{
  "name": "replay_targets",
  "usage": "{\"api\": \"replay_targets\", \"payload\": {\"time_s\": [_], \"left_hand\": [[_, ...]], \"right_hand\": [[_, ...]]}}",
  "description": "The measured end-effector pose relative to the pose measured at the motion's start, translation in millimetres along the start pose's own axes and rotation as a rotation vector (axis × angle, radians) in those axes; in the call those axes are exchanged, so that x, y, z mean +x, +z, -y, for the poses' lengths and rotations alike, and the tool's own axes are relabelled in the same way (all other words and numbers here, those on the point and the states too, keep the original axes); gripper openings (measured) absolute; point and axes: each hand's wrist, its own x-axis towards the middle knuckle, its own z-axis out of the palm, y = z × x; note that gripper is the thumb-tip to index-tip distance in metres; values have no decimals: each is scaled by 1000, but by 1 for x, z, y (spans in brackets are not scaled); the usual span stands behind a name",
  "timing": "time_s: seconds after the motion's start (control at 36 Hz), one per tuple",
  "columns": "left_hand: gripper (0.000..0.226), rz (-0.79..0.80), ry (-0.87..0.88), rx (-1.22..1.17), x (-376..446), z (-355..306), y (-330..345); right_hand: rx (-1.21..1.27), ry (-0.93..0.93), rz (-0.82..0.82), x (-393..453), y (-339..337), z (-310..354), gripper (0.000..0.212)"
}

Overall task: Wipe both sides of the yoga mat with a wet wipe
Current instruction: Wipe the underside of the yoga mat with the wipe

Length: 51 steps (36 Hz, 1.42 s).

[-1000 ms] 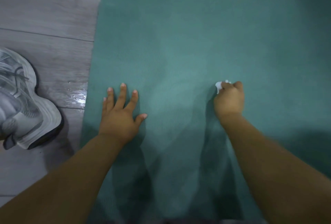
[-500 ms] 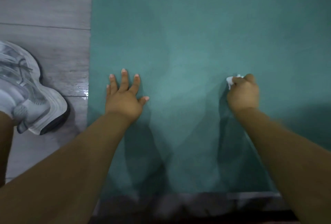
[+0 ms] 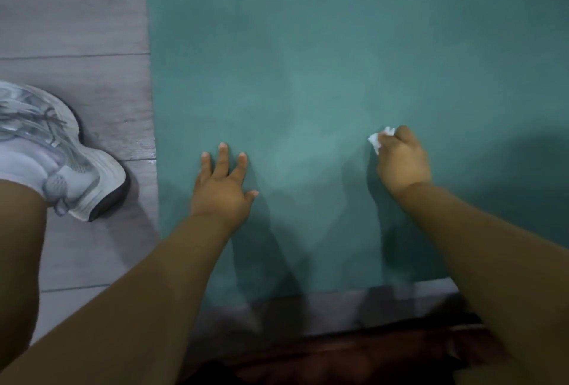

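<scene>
— So, what was counted?
— One teal yoga mat (image 3: 338, 61) flat on the grey plank floor (image 3: 77, 30), one wet wipe (image 3: 378, 138), one grey sneaker (image 3: 55, 150); no readable writing.
— And the grips?
— Right hand (image 3: 401, 162) clenched around the wipe, pressed on the mat; left hand (image 3: 221, 182) flat, fingers spread, on the mat.

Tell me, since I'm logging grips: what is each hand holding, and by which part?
The right hand holds a bunched white wet wipe, fingers closed around most of it. The left hand holds nothing, flat on the yoga mat.
</scene>
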Motion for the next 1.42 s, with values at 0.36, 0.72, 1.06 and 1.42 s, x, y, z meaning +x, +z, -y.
{"api": "replay_targets", "payload": {"time_s": [0.36,0.72,1.06,1.42], "left_hand": [[79,-3,32,-65,-37,-6,32],[76,16,29,-63,-35,-10,33],[74,51,15,-43,-36,-14,30],[76,68,52,-29,-36,-9,27]], "right_hand": [[247,-738,187,-86,26,69,30],[209,-67,12,-110,33,62,27],[-96,135,274,-86,-16,-54,34],[169,-498,313,-168,11,39,14]]}}
